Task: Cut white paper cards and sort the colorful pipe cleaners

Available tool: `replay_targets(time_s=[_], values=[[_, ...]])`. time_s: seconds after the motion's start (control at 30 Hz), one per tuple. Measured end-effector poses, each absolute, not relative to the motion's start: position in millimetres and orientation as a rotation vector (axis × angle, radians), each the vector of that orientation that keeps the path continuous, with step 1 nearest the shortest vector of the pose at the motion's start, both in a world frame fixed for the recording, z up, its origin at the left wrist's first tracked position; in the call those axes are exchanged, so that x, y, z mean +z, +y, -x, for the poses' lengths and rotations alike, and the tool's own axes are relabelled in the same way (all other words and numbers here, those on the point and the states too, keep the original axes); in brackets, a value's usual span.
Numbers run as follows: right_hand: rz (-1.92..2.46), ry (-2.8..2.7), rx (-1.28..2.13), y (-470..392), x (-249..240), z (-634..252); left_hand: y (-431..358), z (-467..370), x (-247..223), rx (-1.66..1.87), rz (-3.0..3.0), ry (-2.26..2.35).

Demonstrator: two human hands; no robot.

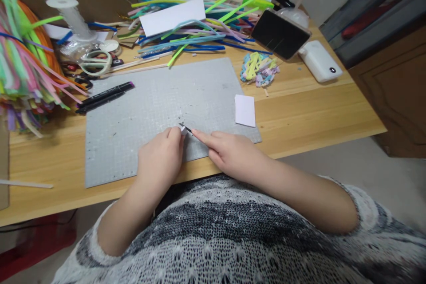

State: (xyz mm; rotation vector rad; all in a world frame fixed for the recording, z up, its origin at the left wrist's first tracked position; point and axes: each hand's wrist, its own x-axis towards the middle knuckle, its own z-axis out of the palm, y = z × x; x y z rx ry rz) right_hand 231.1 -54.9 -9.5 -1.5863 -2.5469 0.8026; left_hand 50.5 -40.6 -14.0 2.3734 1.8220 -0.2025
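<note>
Pinching a small white piece [183,130] nr the front edge of the grey cutting mat [149,102], the L hand [161,153] is curled w/ thumb & fingers together; most of the piece is hidden by them. R hand [233,151] is clamped on a slim dark knife [188,129], index finger stretched out along it, the rest folded under. Knife tip points up & L, right at the white piece; can't tell from here if the blade is touching it or just over it. Hands are close together, L one slightly nearer the body.

To the R, a white card [245,111] straddles the mat's R edge, part on mat, part on the wooden desk [316,120]. Upper L: two black markers [104,96] side by side, across the mat's edge. Behind them, pale-handled scissors [96,63] & an upright white spool [71,17]. Big bundle of fuzzy coloured stems [29,71] far L; more loose stems [199,37] along the back, w/ a white sheet [173,17] on top. Back R: a dark-screened phone [281,33], tilted up, a white device [320,61] just beside it, & a small pastel heap [258,69] in front.
</note>
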Motion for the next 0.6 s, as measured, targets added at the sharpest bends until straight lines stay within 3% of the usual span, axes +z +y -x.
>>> replay_targets(time_s=[0.6], values=[[1.596, -2.502, 0.835, -55.6, -12.5, -230.5, -40.2, -49.5, -13.5, -0.215, -2.381, 1.805]])
